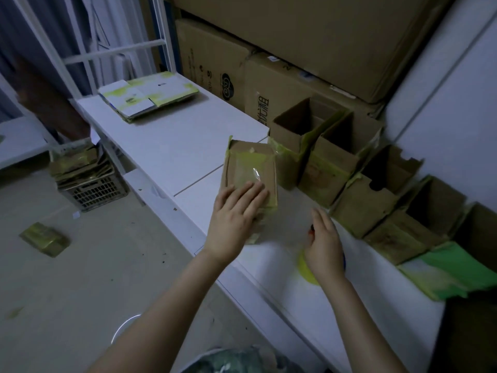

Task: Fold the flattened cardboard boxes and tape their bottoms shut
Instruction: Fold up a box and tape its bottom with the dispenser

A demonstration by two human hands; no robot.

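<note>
The left hand (236,216) lies flat, fingers straight and slightly spread, pressing on the near end of the upturned cardboard box (252,162) that stands on the white surface (174,135). A strip of clear tape (255,175) shines along the box's closed bottom. The right hand (325,246), blurred, sits over a yellow tape roll (306,269) just right of the box; whether its fingers grip the roll cannot be told. Folded open boxes (309,146) line the surface's right side, and flattened boxes (148,95) are stacked at its far end.
</note>
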